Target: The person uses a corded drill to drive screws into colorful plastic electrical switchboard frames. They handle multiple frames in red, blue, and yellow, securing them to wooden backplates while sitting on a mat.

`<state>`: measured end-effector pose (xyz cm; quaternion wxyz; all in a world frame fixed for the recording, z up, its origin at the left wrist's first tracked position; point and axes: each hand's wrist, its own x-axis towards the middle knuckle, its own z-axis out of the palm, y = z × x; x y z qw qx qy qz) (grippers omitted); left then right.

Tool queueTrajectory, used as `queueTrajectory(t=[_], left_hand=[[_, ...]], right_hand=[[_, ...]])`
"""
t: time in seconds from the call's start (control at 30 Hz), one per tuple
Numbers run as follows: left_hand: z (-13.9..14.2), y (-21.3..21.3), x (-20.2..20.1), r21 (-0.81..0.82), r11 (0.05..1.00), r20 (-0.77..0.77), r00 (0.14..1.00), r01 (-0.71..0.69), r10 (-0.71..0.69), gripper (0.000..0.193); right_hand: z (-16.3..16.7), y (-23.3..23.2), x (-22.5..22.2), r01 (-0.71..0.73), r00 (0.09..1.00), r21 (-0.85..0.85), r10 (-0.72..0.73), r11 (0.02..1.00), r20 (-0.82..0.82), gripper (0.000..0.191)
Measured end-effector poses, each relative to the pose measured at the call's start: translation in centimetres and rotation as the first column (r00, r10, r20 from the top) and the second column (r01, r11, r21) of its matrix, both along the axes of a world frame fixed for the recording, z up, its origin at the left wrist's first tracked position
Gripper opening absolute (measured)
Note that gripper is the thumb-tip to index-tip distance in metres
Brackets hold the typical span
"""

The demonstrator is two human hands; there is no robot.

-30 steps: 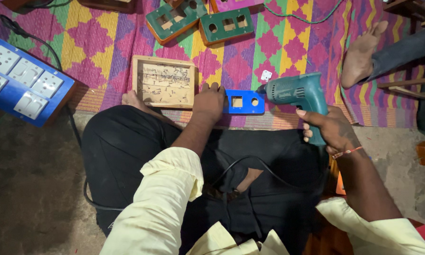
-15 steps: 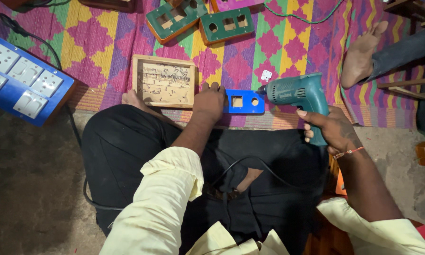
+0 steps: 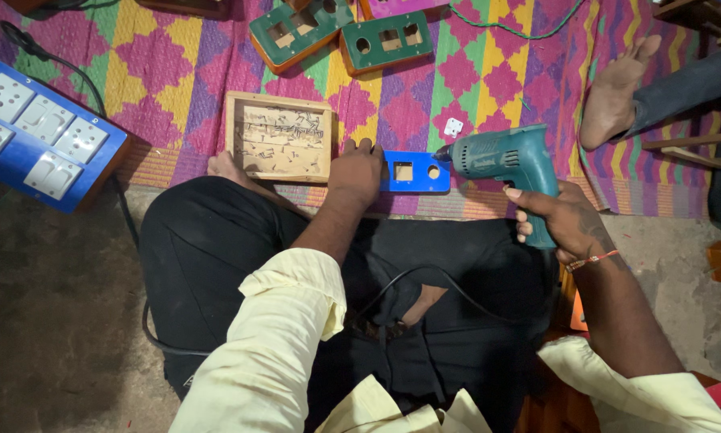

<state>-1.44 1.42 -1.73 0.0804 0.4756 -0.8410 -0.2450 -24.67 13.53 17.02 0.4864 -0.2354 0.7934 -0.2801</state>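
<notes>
Patterned floor mat (image 3: 200,56), pink and yellow, with a drill meeting a blue plate at its near edge

Seated cross-legged, the person presses the left hand (image 3: 357,170) flat on one end of the blue plate (image 3: 415,172), fingers spread over it to pin it against the drill's push; the right hand (image 3: 565,220) has fingers wrapped tight round the handle of the teal electric drill (image 3: 500,159), its tip right at the plate's round hole. Just left sits a shallow wooden box (image 3: 278,138), close for reach. Two green plates (image 3: 336,32) lie farther up the mat, a blue switchboard (image 3: 40,136) off left, and another person's bare foot (image 3: 617,88) rests at right
</notes>
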Motion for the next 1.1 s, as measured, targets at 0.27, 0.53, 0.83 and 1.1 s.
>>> queueTrajectory(t=[0.27,0.53,0.83,1.1], left_hand=[[-0.68,0.09,-0.03,-0.042,0.999,-0.034,0.999,-0.01,0.008,0.035],[-0.43,0.14,0.12,-0.003,1.0,-0.021,1.0,-0.007,0.007,0.036],[-0.85,0.12,0.01,-0.018,1.0,-0.012,1.0,-0.007,0.007,0.034],[-0.4,0.1,0.04,0.016,1.0,-0.013,1.0,-0.01,0.01,0.033]], right_hand=[[-0.5,0.53,-0.26,0.02,1.0,-0.012,-0.02,1.0,0.011,0.032],[-0.59,0.62,-0.54,0.025,0.999,-0.039,-0.024,0.999,0.021,0.028],[-0.97,0.69,-0.42,0.032,0.998,-0.058,-0.029,0.998,0.05,0.028],[-0.64,0.24,-0.21,-0.014,1.0,-0.007,0.014,1.0,0.0,0.027]])
